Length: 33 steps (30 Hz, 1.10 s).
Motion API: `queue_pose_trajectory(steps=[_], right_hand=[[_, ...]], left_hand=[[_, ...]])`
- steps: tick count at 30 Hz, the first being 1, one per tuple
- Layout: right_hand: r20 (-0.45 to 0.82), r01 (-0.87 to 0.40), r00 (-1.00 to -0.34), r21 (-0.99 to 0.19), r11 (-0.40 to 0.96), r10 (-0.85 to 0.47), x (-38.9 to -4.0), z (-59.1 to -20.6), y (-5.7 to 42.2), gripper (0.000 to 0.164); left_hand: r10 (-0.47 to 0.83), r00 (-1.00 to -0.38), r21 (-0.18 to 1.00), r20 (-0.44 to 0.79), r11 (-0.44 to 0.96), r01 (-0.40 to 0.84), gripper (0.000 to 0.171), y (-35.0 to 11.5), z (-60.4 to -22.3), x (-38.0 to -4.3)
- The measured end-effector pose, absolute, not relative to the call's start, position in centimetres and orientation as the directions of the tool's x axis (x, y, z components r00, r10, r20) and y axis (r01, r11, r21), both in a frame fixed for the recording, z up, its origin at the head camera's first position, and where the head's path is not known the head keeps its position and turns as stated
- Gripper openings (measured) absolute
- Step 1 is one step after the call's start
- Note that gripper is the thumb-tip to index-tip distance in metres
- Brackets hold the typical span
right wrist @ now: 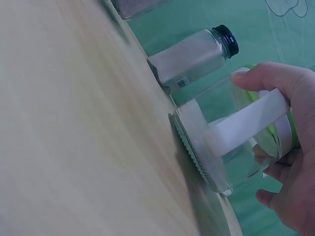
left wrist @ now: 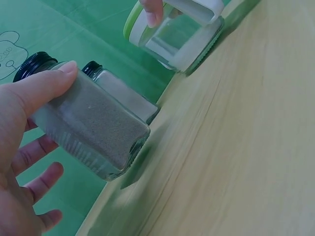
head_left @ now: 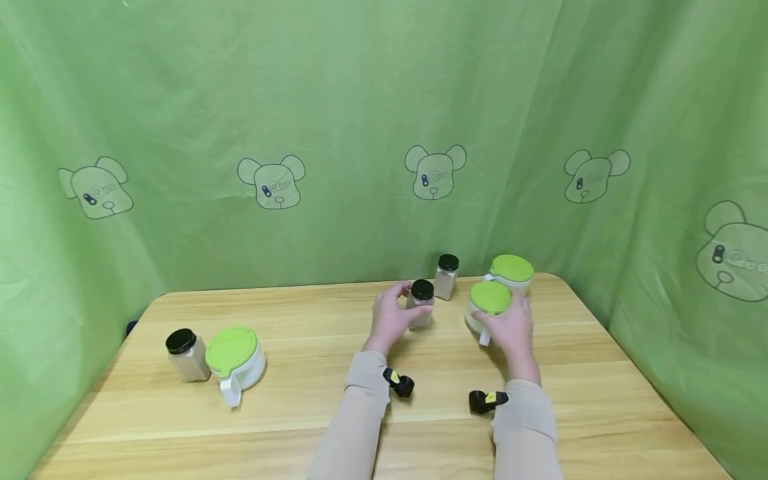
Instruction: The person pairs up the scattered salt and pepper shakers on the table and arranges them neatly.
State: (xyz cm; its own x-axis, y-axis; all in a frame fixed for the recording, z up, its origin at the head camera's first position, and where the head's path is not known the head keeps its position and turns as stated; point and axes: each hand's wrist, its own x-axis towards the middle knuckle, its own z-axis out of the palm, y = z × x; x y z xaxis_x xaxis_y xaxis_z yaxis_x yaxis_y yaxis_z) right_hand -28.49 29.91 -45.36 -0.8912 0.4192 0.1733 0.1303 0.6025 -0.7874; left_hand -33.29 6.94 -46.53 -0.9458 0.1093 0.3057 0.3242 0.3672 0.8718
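My left hand (head_left: 387,321) pinches a glass spice jar (left wrist: 101,123) with a black lid and grey-brown powder, thumb on one side and index finger on the other. Its remaining fingers spread loosely behind the glass. To the right, my right hand (head_left: 511,328) grips a round glass seasoning pot (right wrist: 209,142) with a green lid and white handle, holding it around the top. White contents lie at the bottom of this pot. In the left wrist view, the jar's base hangs close over the table. A second black-lidded jar (head_left: 445,282) stands just behind, between the hands.
Another green-lidded pot (head_left: 513,269) stands behind the gripped one, at the table's back right. On the left side of the wooden table (head_left: 288,440) are a black-lidded jar (head_left: 191,360) and a green-lidded pot (head_left: 246,367) side by side. A green curtain (head_left: 360,87) hangs behind.
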Motion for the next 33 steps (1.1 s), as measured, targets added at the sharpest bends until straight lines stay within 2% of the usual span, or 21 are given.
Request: queue_pose_trajectory(steps=[33], right_hand=[[0.172, 0.087, -0.93, -0.756, 0.649, 0.324, -29.4, -45.0, 27.0, 0.105]], left_hand=[[0.071, -0.948, 0.882, 0.309, 0.351, 0.314, 0.048, 4.7, -46.3, -33.1]])
